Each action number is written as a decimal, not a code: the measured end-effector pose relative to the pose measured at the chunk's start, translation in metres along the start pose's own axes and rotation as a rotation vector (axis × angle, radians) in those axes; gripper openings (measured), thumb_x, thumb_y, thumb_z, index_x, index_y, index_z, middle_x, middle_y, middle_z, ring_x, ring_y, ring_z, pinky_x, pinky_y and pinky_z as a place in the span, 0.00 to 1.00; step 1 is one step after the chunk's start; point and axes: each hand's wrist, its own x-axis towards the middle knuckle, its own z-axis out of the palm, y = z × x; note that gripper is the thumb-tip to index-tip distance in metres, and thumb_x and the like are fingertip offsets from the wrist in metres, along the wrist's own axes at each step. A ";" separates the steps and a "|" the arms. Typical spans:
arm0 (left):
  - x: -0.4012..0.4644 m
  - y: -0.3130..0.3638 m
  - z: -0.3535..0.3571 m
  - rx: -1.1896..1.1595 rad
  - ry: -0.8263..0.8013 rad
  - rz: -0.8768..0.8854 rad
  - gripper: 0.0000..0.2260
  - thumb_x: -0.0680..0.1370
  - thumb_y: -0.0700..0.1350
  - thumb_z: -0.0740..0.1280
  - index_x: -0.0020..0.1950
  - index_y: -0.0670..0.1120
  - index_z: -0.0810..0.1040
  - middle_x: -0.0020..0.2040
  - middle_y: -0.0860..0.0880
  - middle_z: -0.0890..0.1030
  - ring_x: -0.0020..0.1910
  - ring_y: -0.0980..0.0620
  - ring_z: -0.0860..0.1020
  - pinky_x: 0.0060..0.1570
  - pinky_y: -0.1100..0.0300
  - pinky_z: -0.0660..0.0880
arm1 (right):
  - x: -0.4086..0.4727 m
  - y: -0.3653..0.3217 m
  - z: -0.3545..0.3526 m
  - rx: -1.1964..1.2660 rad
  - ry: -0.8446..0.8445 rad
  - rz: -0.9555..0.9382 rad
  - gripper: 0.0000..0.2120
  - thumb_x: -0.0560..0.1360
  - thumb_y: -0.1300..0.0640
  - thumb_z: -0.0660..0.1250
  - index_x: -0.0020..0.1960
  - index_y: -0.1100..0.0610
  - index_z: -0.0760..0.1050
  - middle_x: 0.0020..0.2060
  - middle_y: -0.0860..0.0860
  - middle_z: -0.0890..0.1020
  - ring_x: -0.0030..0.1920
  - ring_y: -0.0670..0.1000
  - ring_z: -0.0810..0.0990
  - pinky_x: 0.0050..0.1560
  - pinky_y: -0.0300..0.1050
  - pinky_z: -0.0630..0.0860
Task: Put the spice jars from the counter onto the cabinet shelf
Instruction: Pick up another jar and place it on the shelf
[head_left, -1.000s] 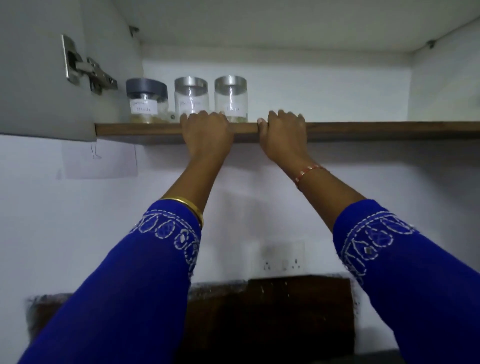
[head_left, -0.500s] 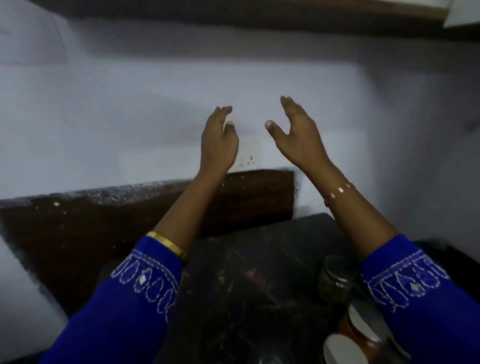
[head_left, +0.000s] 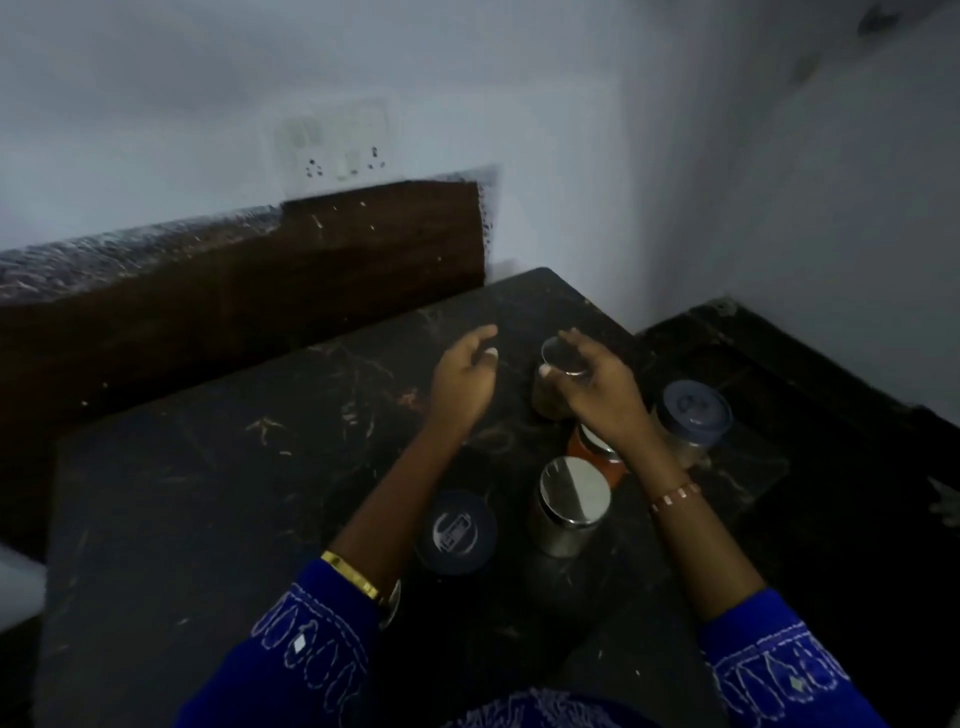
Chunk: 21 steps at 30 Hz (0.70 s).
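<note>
right grip (head_left: 597, 387) clamped on brown spice jar (head_left: 553, 387) (steel lid), standing on surface (head_left: 208, 493) | left grip (head_left: 462, 382) fingers apart, beside it | steel-lidded jar (head_left: 569, 506) nearer the body

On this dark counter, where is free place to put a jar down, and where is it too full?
Free: the counter left of the left hand, up to the brown backsplash. Crowded: the right side, where the right hand grips a steel-lidded jar among an orange jar, two blue-lidded jars and a steel jar.
</note>
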 end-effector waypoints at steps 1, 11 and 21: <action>-0.005 -0.007 0.007 -0.002 -0.038 -0.026 0.16 0.79 0.39 0.58 0.67 0.45 0.71 0.68 0.46 0.72 0.67 0.50 0.69 0.63 0.62 0.63 | -0.006 0.010 -0.001 -0.010 -0.039 0.019 0.25 0.74 0.56 0.67 0.69 0.56 0.67 0.68 0.52 0.71 0.68 0.51 0.70 0.64 0.38 0.67; -0.032 -0.052 0.049 -0.069 -0.235 -0.262 0.16 0.79 0.39 0.58 0.66 0.44 0.72 0.67 0.46 0.73 0.66 0.50 0.71 0.66 0.58 0.66 | -0.038 0.068 0.010 -0.566 -0.385 -0.045 0.31 0.62 0.45 0.75 0.62 0.53 0.73 0.55 0.54 0.78 0.56 0.54 0.76 0.54 0.47 0.74; -0.038 -0.057 0.049 -0.140 -0.201 -0.372 0.14 0.78 0.36 0.58 0.63 0.39 0.74 0.63 0.40 0.76 0.63 0.44 0.74 0.67 0.50 0.68 | -0.031 0.078 0.022 -0.604 -0.317 -0.079 0.34 0.64 0.51 0.75 0.67 0.51 0.67 0.58 0.55 0.73 0.58 0.56 0.72 0.55 0.44 0.70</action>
